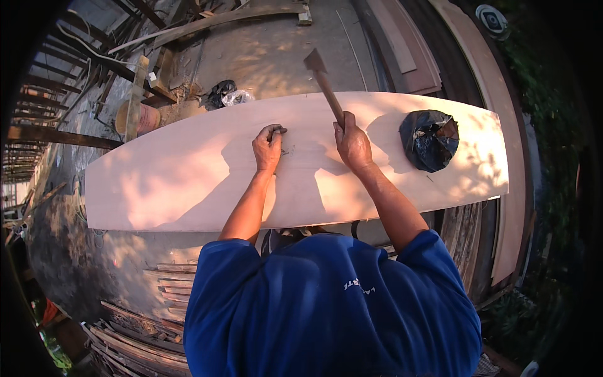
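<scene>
In front of me lies a large pale plywood sheet (182,188). My right hand (355,146) is wrapped round the lower handle of a hammer (329,93), raised with its head pointing away from me, over the sheet's far edge. Left of it, my left hand (268,149) is low over the middle of the sheet, thumb and fingertips pinched together. What sits between those fingers is too small to make out. A few thin dark bits, perhaps nails, lie on the wood beside that hand. A crumpled black plastic bag (431,141), its top open, rests on the sheet to the right.
Long boards (402,44) lie beyond and to the right. Stacked wooden strips (135,345) are at the lower left. A bucket (146,118), a timber frame (69,135) and black and clear plastic (231,94) stand or lie past the sheet's far left edge.
</scene>
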`<state>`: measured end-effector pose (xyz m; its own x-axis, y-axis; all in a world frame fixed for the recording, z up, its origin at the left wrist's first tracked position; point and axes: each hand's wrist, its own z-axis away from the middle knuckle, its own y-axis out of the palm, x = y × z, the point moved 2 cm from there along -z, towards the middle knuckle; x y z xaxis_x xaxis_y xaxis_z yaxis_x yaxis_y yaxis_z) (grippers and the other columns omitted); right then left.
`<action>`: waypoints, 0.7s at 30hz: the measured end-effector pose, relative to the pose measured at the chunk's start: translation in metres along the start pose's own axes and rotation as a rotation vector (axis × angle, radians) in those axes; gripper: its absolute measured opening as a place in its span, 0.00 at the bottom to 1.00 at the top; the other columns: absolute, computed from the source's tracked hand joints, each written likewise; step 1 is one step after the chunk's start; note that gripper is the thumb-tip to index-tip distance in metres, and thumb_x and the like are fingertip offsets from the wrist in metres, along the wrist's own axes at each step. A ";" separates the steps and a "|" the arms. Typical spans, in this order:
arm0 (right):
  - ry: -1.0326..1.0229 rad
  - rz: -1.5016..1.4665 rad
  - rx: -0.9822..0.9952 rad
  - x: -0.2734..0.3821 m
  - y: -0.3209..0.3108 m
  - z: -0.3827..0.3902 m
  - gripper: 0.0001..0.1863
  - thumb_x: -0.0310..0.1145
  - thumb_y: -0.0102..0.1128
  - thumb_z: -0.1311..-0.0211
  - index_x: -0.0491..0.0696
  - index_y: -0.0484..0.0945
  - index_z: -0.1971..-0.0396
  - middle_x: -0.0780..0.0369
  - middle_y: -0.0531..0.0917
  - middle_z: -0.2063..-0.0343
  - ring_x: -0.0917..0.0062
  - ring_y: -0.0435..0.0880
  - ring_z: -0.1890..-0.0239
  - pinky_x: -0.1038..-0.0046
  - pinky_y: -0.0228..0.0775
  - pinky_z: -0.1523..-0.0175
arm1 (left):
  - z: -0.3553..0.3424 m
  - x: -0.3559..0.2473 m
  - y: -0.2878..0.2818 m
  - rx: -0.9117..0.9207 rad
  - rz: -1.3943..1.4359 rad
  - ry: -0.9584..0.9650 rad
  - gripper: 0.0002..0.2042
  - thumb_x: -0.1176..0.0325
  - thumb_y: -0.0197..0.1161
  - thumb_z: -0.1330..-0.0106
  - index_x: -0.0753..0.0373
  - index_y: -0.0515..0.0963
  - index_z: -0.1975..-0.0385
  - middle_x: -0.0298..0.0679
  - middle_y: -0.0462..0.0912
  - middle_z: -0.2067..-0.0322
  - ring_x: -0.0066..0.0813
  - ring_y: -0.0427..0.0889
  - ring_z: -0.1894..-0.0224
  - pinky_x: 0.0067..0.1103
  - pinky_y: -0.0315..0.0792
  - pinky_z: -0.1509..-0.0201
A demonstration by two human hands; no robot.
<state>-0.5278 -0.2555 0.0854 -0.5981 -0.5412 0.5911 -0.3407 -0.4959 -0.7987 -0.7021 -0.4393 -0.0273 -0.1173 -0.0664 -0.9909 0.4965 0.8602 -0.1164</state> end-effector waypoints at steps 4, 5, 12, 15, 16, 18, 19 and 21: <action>0.020 0.112 0.187 -0.029 0.020 -0.004 0.19 0.43 0.52 0.21 0.45 0.67 0.42 0.42 0.86 0.64 0.42 0.87 0.60 0.45 0.77 0.54 | -0.021 -0.014 -0.012 0.045 0.083 0.020 0.20 0.74 0.59 0.29 0.72 0.78 0.39 0.42 0.90 0.49 0.24 0.86 0.47 0.21 0.75 0.41; 0.046 0.116 0.212 -0.017 0.022 0.014 0.19 0.43 0.52 0.21 0.45 0.67 0.42 0.42 0.86 0.64 0.42 0.87 0.60 0.45 0.77 0.54 | -0.007 -0.006 -0.021 0.035 0.108 0.032 0.19 0.74 0.60 0.29 0.72 0.79 0.40 0.41 0.90 0.48 0.25 0.85 0.45 0.22 0.74 0.39; 0.124 0.161 0.030 0.007 0.040 0.015 0.16 0.41 0.53 0.23 0.45 0.67 0.46 0.42 0.87 0.64 0.40 0.86 0.60 0.44 0.77 0.55 | -0.064 0.011 -0.079 0.019 -0.089 0.070 0.13 0.69 0.64 0.27 0.67 0.86 0.48 0.43 0.90 0.52 0.29 0.86 0.50 0.23 0.76 0.42; 0.146 0.192 0.119 -0.011 0.061 0.017 0.18 0.43 0.52 0.23 0.45 0.68 0.46 0.40 0.86 0.64 0.41 0.87 0.57 0.45 0.77 0.51 | -0.100 0.010 -0.095 -0.007 -0.180 0.156 0.13 0.65 0.66 0.28 0.65 0.88 0.51 0.43 0.91 0.55 0.28 0.88 0.55 0.24 0.78 0.46; 0.150 0.137 0.071 -0.018 0.061 0.017 0.18 0.44 0.54 0.24 0.45 0.69 0.49 0.43 0.86 0.68 0.45 0.88 0.65 0.46 0.79 0.60 | -0.116 0.002 -0.092 0.041 -0.236 0.165 0.13 0.66 0.65 0.28 0.65 0.87 0.51 0.46 0.91 0.58 0.33 0.89 0.56 0.26 0.79 0.48; 0.198 0.025 0.085 -0.010 0.077 0.039 0.17 0.44 0.54 0.24 0.44 0.70 0.50 0.46 0.86 0.69 0.51 0.87 0.69 0.52 0.79 0.66 | -0.128 0.012 -0.097 0.087 -0.298 0.148 0.13 0.66 0.65 0.29 0.64 0.87 0.51 0.48 0.90 0.60 0.38 0.90 0.57 0.28 0.80 0.50; 0.224 -0.087 0.086 -0.002 0.083 0.047 0.17 0.44 0.54 0.24 0.44 0.71 0.52 0.49 0.85 0.71 0.58 0.87 0.73 0.57 0.79 0.72 | -0.137 0.017 -0.100 0.079 -0.311 0.170 0.13 0.65 0.64 0.29 0.64 0.87 0.52 0.49 0.90 0.60 0.42 0.90 0.57 0.30 0.80 0.51; 0.293 -0.194 0.071 0.008 0.097 0.069 0.18 0.46 0.55 0.25 0.45 0.73 0.51 0.57 0.81 0.75 0.71 0.82 0.78 0.65 0.75 0.79 | -0.148 0.027 -0.100 0.082 -0.317 0.188 0.12 0.64 0.64 0.29 0.64 0.87 0.53 0.50 0.90 0.61 0.46 0.90 0.57 0.33 0.80 0.51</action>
<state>-0.5158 -0.3544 0.0205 -0.7137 -0.2197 0.6651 -0.4228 -0.6220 -0.6591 -0.8820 -0.4525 -0.0320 -0.4278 -0.2222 -0.8762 0.4771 0.7678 -0.4276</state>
